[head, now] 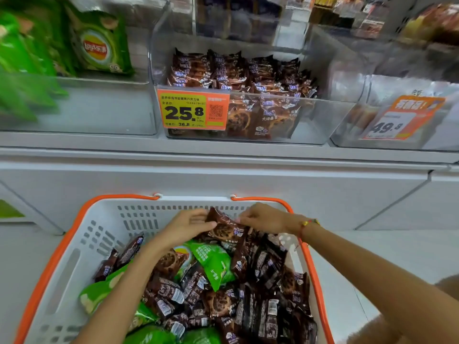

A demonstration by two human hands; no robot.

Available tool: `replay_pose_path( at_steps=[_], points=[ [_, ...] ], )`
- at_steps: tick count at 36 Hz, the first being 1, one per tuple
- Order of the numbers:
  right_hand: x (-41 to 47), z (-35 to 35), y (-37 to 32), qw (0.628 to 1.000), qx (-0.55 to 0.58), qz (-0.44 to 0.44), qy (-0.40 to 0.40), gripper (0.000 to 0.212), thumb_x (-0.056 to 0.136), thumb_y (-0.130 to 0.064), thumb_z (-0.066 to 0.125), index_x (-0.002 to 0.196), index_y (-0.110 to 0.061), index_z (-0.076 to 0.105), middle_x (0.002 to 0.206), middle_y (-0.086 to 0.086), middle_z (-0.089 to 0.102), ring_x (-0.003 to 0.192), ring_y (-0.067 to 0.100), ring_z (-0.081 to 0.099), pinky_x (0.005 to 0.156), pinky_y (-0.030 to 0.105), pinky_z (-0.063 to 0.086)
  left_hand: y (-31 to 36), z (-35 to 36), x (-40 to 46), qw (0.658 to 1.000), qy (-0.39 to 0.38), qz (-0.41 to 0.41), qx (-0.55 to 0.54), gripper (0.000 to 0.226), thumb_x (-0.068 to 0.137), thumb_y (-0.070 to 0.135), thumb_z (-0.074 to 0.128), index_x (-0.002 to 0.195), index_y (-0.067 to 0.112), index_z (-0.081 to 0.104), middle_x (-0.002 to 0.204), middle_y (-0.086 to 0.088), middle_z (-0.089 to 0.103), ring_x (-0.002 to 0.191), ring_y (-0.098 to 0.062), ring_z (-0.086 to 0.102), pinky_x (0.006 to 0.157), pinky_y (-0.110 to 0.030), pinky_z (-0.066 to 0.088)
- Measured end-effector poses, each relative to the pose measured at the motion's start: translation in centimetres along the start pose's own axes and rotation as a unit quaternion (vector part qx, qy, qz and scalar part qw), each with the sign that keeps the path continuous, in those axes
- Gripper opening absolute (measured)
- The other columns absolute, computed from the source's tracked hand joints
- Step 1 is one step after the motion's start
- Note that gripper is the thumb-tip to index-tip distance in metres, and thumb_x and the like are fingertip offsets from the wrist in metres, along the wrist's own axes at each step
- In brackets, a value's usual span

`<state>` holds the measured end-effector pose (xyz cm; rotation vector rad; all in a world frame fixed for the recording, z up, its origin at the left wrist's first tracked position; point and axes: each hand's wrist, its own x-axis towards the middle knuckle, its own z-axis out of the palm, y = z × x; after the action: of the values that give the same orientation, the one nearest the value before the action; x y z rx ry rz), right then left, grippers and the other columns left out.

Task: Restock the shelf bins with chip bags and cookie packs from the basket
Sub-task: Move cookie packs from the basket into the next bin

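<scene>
Head view: your left hand (pixel 191 225) and right hand (pixel 260 218) pinch one cookie pack (pixel 224 225) above the basket (pixel 74 244). Lift it clear, then lay it in the middle bin (pixel 323 120).

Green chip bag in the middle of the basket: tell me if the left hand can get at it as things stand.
Probably yes. The green chip bag lies on top of the pile with nothing over it, just below the left hand. That hand first has to let go of the cookie pack it holds.
</scene>
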<state>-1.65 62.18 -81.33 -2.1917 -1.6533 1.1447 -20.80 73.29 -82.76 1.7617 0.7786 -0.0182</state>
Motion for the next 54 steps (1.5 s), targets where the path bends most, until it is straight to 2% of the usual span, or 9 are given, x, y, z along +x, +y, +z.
replay_pose_path(
  at_steps=[11, 16, 22, 29, 34, 39, 42, 47, 54],
  points=[
    [-5.8, -8.6, -5.5, 0.996, 0.043, -0.035, 0.075, 0.040, 0.094, -0.045, 0.052, 0.111, -0.012, 0.068, 0.096, -0.004, 0.067, 0.085, 0.013, 0.059, 0.077, 0.022, 0.045, 6.9, -1.1, -1.5, 0.975, 0.132, 0.112, -0.137, 0.010, 0.089, 0.026, 0.063, 0.097, 0.024, 0.069, 0.091, 0.013, 0.069, 0.076, 0.015, 0.061, 0.062, 0.001, 0.041],
    [-7.5, -10.6, -6.1, 0.977, 0.126, -0.083, 0.150, 0.020, 0.088, -0.019, 0.068, 0.106, -0.011, 0.070, 0.098, 0.001, 0.070, 0.083, 0.007, 0.062, 0.072, 0.013, 0.046, 11.1, -1.6, -2.1, 0.959, 0.144, 0.162, -0.184, 0.009, 0.087, 0.031, 0.066, 0.092, 0.028, 0.072, 0.087, 0.013, 0.074, 0.081, 0.008, 0.065, 0.070, -0.005, 0.045],
    [-8.9, -12.7, -6.0, 0.915, 0.299, -0.122, 0.240, 0.020, 0.086, -0.014, 0.069, 0.105, -0.008, 0.068, 0.093, 0.001, 0.070, 0.087, 0.008, 0.065, 0.078, 0.016, 0.050, 15.9, -1.2, -1.7, 0.928, 0.137, 0.207, -0.278, 0.039, 0.075, 0.037, 0.072, 0.113, 0.030, 0.062, 0.107, 0.011, 0.070, 0.095, 0.000, 0.066, 0.082, -0.019, 0.054],
    [-10.6, -14.8, -7.0, 0.853, 0.329, -0.155, 0.374, 0.020, 0.086, -0.018, 0.069, 0.105, -0.015, 0.068, 0.097, 0.000, 0.072, 0.085, -0.002, 0.064, 0.072, 0.008, 0.047, 21.6, -1.1, -0.9, 0.924, 0.159, 0.299, -0.178, 0.014, 0.087, 0.022, 0.067, 0.087, 0.035, 0.062, 0.078, 0.026, 0.069, 0.080, 0.016, 0.062, 0.071, -0.006, 0.049],
    [-11.3, -17.0, -4.9, 0.779, 0.145, -0.115, 0.599, 0.026, 0.085, -0.013, 0.069, 0.109, -0.020, 0.063, 0.092, -0.012, 0.063, 0.084, 0.001, 0.056, 0.074, 0.020, 0.048, 26.8, -2.3, 1.0, 0.918, 0.158, 0.325, -0.165, 0.008, 0.091, 0.023, 0.063, 0.093, 0.031, 0.062, 0.098, 0.015, 0.068, 0.093, 0.005, 0.064, 0.084, -0.013, 0.050],
    [-11.3, -18.3, -2.1, 0.755, -0.072, -0.013, 0.651, 0.046, 0.085, -0.014, 0.067, 0.128, -0.018, 0.052, 0.122, 0.001, 0.053, 0.115, 0.020, 0.044, 0.095, 0.026, 0.034, 29.0, -2.6, 5.3, 0.951, 0.132, 0.278, -0.025, 0.022, 0.091, 0.018, 0.064, 0.113, 0.017, 0.060, 0.101, 0.010, 0.059, 0.093, 0.002, 0.055, 0.072, -0.006, 0.042],
    [-10.8, -18.5, -1.3, 0.779, -0.093, -0.001, 0.620, 0.055, 0.087, -0.016, 0.065, 0.138, -0.014, 0.043, 0.134, 0.005, 0.048, 0.124, 0.023, 0.039, 0.105, 0.030, 0.030, 28.8, -2.5, 7.4, 0.948, 0.117, 0.265, 0.132, 0.031, 0.087, 0.019, 0.069, 0.116, 0.011, 0.064, 0.110, 0.002, 0.062, 0.108, -0.011, 0.057, 0.093, -0.027, 0.044],
    [-10.2, -18.5, -1.1, 0.788, -0.118, 0.012, 0.605, 0.054, 0.090, -0.016, 0.059, 0.140, -0.009, 0.041, 0.136, 0.009, 0.048, 0.125, 0.027, 0.039, 0.105, 0.034, 0.031, 29.6, -2.1, 8.4, 0.867, 0.155, 0.245, 0.405, 0.037, 0.084, 0.043, 0.070, 0.119, 0.032, 0.066, 0.122, 0.006, 0.065, 0.116, -0.020, 0.058, 0.095, -0.038, 0.046],
    [-9.8, -18.4, -0.9, 0.786, -0.117, 0.013, 0.608, 0.055, 0.092, -0.017, 0.056, 0.143, -0.011, 0.036, 0.138, 0.008, 0.046, 0.127, 0.025, 0.037, 0.105, 0.034, 0.031, 31.9, -0.5, 10.0, 0.806, 0.155, 0.214, 0.530, 0.042, 0.082, 0.042, 0.073, 0.120, 0.026, 0.065, 0.118, 0.003, 0.066, 0.111, -0.021, 0.060, 0.086, -0.034, 0.046]
  ],
)
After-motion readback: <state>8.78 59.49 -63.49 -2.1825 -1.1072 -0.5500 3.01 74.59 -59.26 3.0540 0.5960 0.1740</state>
